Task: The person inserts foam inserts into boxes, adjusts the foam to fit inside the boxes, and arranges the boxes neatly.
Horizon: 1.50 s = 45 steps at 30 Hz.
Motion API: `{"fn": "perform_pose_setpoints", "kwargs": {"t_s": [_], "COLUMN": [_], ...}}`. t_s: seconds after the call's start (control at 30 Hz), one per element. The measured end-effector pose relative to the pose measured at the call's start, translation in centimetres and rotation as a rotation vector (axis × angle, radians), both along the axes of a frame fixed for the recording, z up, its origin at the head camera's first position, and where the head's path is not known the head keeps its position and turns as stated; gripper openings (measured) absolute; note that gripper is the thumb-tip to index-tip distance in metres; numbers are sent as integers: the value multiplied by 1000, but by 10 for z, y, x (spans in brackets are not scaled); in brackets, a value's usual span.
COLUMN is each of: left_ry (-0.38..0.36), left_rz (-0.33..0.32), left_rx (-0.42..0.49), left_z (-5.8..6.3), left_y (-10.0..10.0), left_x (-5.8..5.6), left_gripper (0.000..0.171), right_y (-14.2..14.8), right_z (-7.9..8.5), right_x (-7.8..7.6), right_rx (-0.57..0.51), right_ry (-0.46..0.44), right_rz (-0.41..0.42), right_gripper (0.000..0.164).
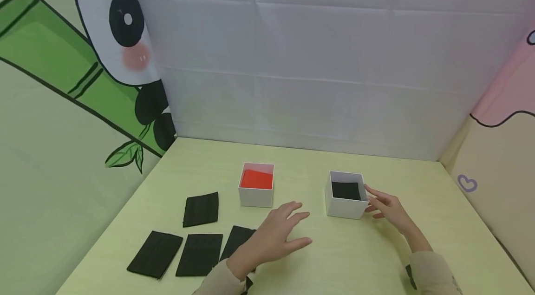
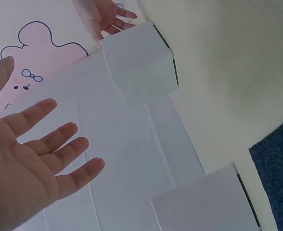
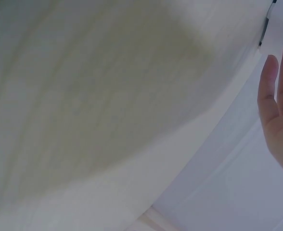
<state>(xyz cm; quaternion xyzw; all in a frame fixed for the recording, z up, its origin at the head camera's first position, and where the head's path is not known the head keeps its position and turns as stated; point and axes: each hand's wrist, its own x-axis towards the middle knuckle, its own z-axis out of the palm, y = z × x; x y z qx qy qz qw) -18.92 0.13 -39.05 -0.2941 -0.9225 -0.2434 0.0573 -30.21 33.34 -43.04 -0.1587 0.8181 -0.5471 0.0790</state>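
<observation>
My right hand (image 1: 389, 210) is at the right side of a white box (image 1: 346, 208), its fingertips right at the box wall. Inside that box lies a black cloth piece (image 1: 346, 190). In the right wrist view the extended fingers (image 3: 269, 89) appear at the right edge. My left hand (image 1: 273, 234) hovers over the table between the boxes and the dark cloths, fingers spread and holding nothing. The left wrist view shows its palm (image 2: 23, 173) bare. Partly behind the left hand and forearm lies a black cloth square (image 1: 237, 238).
Left of the black-filled box stands another white box (image 1: 256, 198) with red cloth (image 1: 257, 179) in it. More black squares lie on the table's left side: one farther back (image 1: 201, 209), two nearer (image 1: 155, 254) (image 1: 199, 255). A pale curtain (image 1: 309, 67) closes the table's back edge.
</observation>
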Motion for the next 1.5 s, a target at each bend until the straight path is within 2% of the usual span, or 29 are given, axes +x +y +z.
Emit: {"fn": "perform_pose_setpoints", "kwargs": {"t_s": [0.2,0.4,0.63,0.8,1.1,1.3,1.5], "left_ry": [-18,-65,-27,-56,-102,-112,-154], "left_rz": [32,60,50,60,89,85,87], "left_rx": [13,10,23,27,-15,-25,-64], "left_z": [-7,-7,-9,-11,-19,-27,-34], "left_y": [-19,-34,-47,-56,-73,-84,-98], "left_x": [4,8,10,9,9,6,5], "left_gripper": [51,50,49,50,50,51,54], "right_y": [0,0,-1,-1,-1,-1,-2], "right_z": [0,-1,-1,-1,2,2,2], "right_x": [0,0,1,2,2,1,0], "right_rx": [4,6,-5,-4,-6,-6,-1], "right_ry": [-10,-23,-26,-29,-23,-17,-22], "right_rz": [-2,-12,-20,-21,-18,-14,-12], "right_gripper": [46,47,47,48,46,46,46]}}
